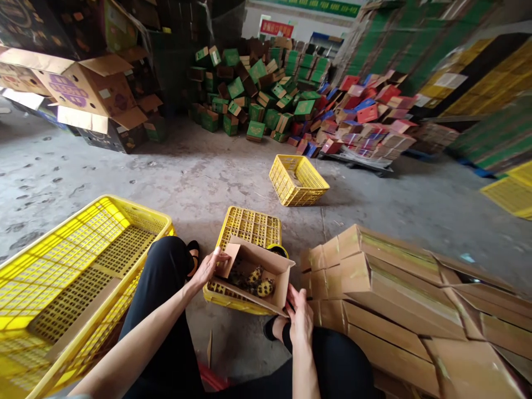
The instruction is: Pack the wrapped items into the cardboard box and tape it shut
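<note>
An open brown cardboard box (pixel 272 266) with a dark yellow-patterned lining rests on an upturned yellow plastic crate (pixel 251 226) in front of my knees. My left hand (pixel 210 267) grips the box's left flap between thumb and fingers. At the near right corner of the box, my right hand (pixel 299 316) is closed on its edge. My legs in black trousers frame the crate on both sides.
A large yellow crate (pixel 62 277) lies at my left. A stack of flat folded cartons (pixel 394 293) lies at my right. A small yellow basket (pixel 297 180) sits on the concrete floor ahead. Piles of green, red and blue boxes (pixel 291 94) fill the back.
</note>
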Action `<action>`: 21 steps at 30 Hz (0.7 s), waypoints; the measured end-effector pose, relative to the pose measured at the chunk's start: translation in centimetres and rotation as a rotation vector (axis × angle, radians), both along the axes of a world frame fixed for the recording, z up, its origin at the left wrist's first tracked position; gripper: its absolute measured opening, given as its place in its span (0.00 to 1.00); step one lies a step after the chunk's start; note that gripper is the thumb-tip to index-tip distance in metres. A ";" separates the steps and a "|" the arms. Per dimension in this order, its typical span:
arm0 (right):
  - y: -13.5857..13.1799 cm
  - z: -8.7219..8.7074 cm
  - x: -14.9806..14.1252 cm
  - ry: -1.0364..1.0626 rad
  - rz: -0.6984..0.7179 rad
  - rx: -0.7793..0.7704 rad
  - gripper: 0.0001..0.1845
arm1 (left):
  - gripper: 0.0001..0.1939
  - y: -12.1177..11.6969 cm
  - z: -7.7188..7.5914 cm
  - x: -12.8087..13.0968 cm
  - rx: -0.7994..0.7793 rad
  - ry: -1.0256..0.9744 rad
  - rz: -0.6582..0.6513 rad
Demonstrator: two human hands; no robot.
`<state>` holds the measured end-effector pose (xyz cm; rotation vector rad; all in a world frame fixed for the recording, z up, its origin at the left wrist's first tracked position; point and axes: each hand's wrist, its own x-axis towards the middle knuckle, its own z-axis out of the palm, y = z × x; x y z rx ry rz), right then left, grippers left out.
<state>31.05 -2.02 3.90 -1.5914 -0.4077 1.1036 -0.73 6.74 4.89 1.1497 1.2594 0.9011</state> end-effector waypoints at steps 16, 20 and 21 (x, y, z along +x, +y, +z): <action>0.3 -0.3 0.0 -0.158 0.090 -0.016 0.46 | 0.44 0.2 -1.0 0.3 -0.004 0.034 -0.039; 0.4 -0.1 0.0 -0.232 0.149 -0.016 0.44 | 0.44 0.2 -1.2 0.4 -0.016 0.035 -0.040; 0.5 0.0 0.0 -0.247 0.161 -0.019 0.44 | 0.44 0.2 -1.2 0.5 -0.018 0.035 -0.038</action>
